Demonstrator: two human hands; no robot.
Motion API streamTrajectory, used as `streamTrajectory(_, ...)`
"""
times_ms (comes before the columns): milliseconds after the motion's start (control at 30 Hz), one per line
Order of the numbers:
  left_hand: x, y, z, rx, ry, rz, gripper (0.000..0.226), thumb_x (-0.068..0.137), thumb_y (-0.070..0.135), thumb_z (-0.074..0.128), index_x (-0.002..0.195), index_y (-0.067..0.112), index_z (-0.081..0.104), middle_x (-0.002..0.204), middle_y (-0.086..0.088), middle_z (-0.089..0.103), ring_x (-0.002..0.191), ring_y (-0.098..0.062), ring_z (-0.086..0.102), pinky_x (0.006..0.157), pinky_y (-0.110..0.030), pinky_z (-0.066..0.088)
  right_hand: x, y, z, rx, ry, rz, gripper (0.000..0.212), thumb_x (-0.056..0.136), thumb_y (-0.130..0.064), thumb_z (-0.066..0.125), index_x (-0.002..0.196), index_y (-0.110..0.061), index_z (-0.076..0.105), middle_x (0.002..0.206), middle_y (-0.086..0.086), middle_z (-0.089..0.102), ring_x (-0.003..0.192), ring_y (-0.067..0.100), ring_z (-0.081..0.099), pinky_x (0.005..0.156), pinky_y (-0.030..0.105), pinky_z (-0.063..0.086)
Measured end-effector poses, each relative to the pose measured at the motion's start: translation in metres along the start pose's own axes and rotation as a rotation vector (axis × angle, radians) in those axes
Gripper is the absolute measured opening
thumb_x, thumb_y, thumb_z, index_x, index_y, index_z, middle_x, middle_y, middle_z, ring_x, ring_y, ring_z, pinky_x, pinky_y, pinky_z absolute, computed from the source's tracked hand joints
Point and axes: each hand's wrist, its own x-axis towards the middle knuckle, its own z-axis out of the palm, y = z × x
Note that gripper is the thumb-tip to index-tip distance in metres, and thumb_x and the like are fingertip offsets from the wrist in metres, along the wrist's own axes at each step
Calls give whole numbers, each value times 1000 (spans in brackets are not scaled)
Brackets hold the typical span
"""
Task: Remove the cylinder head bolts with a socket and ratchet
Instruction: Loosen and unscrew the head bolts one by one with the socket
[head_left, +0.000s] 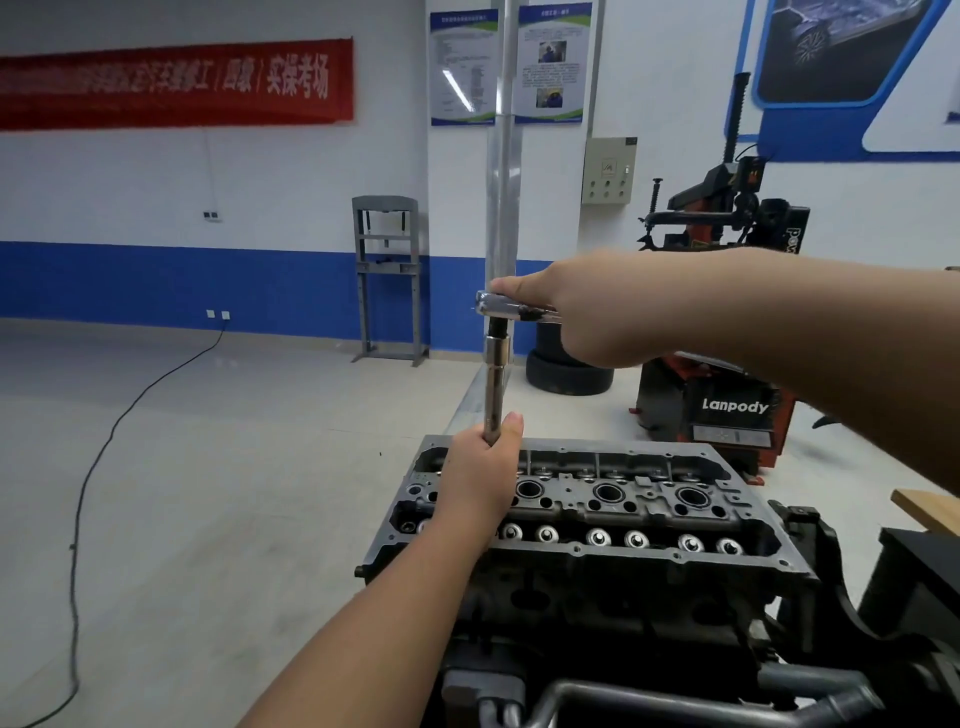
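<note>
A grey cylinder head (649, 558) sits on an engine stand in front of me, with spark plug wells and shiny valve lifters showing. A chrome extension bar with socket (494, 384) stands upright over the head's far left end. My left hand (480, 480) grips the lower part of this bar, hiding its tip and any bolt beneath it. The ratchet (506, 306) sits on top of the bar, its handle pointing right. My right hand (587, 312) grips that handle, with the thumb lying on the ratchet head.
A red and black tyre changer (727, 395) stands behind the engine on the right, next to stacked tyres (566, 371). A grey shop press (387, 275) is against the blue-striped wall. A black cable (93, 467) trails across the floor at left. A wooden board (930, 509) lies at right.
</note>
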Motion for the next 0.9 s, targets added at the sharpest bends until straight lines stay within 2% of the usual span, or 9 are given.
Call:
streamTrajectory(100,1,2,2,48,27,13,47,102,52,50,66,23,40,42,13,38,36,-3,32,39,-20,34,2,-17,-2,-110,-21,10,76,93,1,42,158,-31,19,91,-1,49,63,12,41,47,23,25)
streamTrajectory(167,-1,3,2,82,51,18,47,103,52,49,66,23,41,38,14,38,34,-3,34,36,-15,33,2,-25,-4,-154,-48,20,67,95,-4,43,156,-23,26,93,2,49,63,12,39,48,23,24)
streamTrajectory(267,-3,4,3,93,52,31,46,104,50,47,68,22,43,38,14,40,35,-2,37,46,-25,38,3,-33,-6,-165,-81,54,57,95,-5,46,149,-16,37,79,0,39,63,12,37,49,23,23)
streamTrajectory(400,-4,6,4,95,52,45,47,105,47,48,67,21,45,38,12,42,34,-2,38,43,-23,37,-2,-44,-11,-257,-118,106,49,99,-8,43,148,-9,40,88,3,45,70,17,42,60,24,32)
streamTrajectory(533,-4,6,4,101,65,45,46,105,48,48,68,20,48,51,8,44,42,-6,40,48,-27,37,-8,-60,-17,-303,-144,151,48,101,-10,42,149,-10,39,82,3,39,64,15,36,52,24,28)
streamTrajectory(600,-4,5,4,105,57,50,45,105,48,47,69,20,48,54,7,45,44,-7,40,47,-26,37,-7,-68,-20,-315,-161,169,46,101,-9,43,147,-10,40,81,3,36,78,19,44,68,24,39)
streamTrajectory(733,-4,5,4,97,43,62,45,106,46,47,69,20,46,55,7,44,39,-4,39,43,-21,34,-5,-79,-25,-235,-168,248,39,101,-9,45,139,-6,48,112,10,52,106,25,54,96,34,47)
streamTrajectory(767,-4,5,4,97,42,61,46,106,46,47,68,20,45,54,7,44,37,-4,38,43,-22,34,-4,-82,-26,-225,-176,259,37,101,-10,46,137,-5,49,112,11,54,108,25,54,99,35,47)
streamTrajectory(900,-6,6,4,75,45,49,46,106,45,47,67,21,44,54,7,43,42,-6,37,46,-26,34,-6,-89,-29,-211,-195,282,23,104,-12,44,124,-4,53,79,6,42,82,20,49,71,27,46)
